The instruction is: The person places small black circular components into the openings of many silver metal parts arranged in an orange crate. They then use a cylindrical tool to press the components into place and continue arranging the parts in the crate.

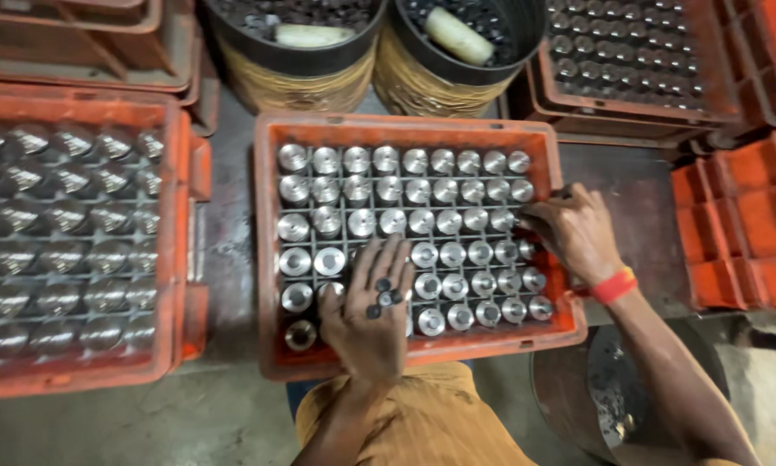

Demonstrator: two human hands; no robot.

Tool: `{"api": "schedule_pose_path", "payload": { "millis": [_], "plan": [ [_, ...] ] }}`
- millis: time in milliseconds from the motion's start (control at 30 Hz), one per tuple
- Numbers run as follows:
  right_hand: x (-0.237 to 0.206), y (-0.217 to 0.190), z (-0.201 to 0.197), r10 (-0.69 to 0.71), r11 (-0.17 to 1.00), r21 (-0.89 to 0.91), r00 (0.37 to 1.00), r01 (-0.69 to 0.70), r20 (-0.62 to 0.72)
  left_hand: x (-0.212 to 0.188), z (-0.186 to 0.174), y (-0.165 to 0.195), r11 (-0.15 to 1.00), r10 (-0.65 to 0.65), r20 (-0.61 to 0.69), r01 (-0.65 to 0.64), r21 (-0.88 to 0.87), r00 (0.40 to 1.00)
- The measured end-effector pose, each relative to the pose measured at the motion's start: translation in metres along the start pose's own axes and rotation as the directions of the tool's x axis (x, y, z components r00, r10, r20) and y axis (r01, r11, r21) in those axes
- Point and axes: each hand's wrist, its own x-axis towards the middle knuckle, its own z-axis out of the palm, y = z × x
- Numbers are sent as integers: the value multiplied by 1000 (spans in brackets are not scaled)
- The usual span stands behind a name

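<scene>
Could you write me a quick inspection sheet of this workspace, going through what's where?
Surface: grey concrete floor, dusty and stained.
Job's things: orange gridded crate filled with shiny metal cylinders, one per cell.
Clutter: second crate of cylinders at the left; two round bins of small dark parts behind; stacked orange crates at the right.
Hands: left hand rests flat on the cylinders, small dark rings on its back; right hand touches cylinders at the crate's right edge, red band on the wrist.
Cables: nothing seen.
Surroundings: a round metal drum at lower right.
</scene>
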Motion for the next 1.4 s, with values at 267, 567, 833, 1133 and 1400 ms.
{"api": "schedule_pose_path", "payload": {
  "millis": [267, 567, 833, 1133, 1400],
  "plan": [
    [-16, -116, -20, -262, 659, 665, 936, 352, -236, -2, 7, -4, 990, -133, 34, 132, 44, 991],
    [-21, -125, -5, 138, 564, 825, 988, -23, -67, -3, 6, 0, 980, -197, 44, 195, 30, 979],
    [-5, -24, 6, 177, 929, 346, 980, -135, -95, 2, 6, -2, 987, -144, 97, 136, 84, 985],
    [15, -9, 26, -107, 982, 160, 994, 100, 36, -2, 7, -2, 987, -145, 86, 138, 85, 986],
    [0, -86, -25, -41, 866, 495, 997, 67, -63, -6, 3, -1, 973, -211, 50, 205, 108, 976]
  ]
}}
